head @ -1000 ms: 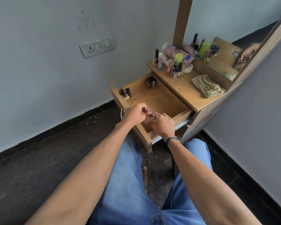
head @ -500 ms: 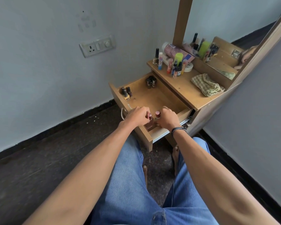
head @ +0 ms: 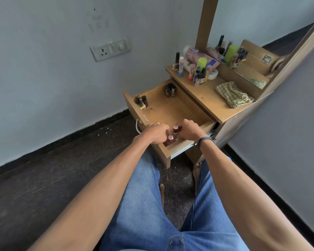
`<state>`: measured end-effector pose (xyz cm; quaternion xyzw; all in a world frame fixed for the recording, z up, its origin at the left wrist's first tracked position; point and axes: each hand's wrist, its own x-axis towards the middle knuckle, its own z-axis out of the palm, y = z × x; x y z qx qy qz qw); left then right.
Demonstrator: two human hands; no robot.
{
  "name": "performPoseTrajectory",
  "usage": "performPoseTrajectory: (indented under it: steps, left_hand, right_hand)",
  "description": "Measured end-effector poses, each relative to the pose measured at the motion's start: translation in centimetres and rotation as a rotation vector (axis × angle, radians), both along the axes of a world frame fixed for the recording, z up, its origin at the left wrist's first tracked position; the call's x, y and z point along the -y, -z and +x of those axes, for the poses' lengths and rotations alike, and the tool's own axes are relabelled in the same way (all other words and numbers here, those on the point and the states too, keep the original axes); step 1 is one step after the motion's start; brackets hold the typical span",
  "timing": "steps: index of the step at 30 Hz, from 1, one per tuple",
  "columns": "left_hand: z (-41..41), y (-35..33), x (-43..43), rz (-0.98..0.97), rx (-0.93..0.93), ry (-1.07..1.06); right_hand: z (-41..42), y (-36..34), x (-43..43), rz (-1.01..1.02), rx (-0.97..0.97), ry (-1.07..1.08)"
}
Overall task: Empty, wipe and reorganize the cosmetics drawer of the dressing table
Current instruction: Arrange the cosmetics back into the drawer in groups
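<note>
The wooden drawer (head: 170,109) of the dressing table stands pulled open. In its near right corner stand small pink-capped bottles (head: 173,134). My left hand (head: 157,132) and my right hand (head: 188,130) are both down in that corner, with fingers pinched around the bottles from either side. A few dark nail-polish bottles (head: 141,102) stand in the drawer's near left corner. Another dark group (head: 169,90) stands in its far left corner. The bottles' lower parts are hidden by my fingers.
The tabletop (head: 207,95) carries several cosmetic bottles (head: 196,71), a white tape roll (head: 213,74) and a folded checked cloth (head: 233,94). A mirror (head: 252,51) rises behind. A wall socket (head: 110,49) is at left. My knees in jeans and bare feet are below the drawer.
Both hands have shifted slightly within the drawer's near right corner. The pink-capped bottles between them now stand a little apart.
</note>
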<state>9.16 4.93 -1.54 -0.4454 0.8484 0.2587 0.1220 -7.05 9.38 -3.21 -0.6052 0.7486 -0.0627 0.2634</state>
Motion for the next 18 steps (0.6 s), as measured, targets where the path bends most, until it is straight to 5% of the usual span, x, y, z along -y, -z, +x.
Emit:
performPoseTrajectory:
  steps: [7,18]
  left_hand:
    - [-0.3,0.8,-0.4,-0.041,0.094,0.059]
    - [1.9,-0.6,1.2,-0.080,-0.245,-0.234]
  right_hand:
    - [0.0,0.4,-0.2,-0.033,-0.025,-0.013]
    - [1.3,0.6,0.3,-0.035,-0.073,-0.118]
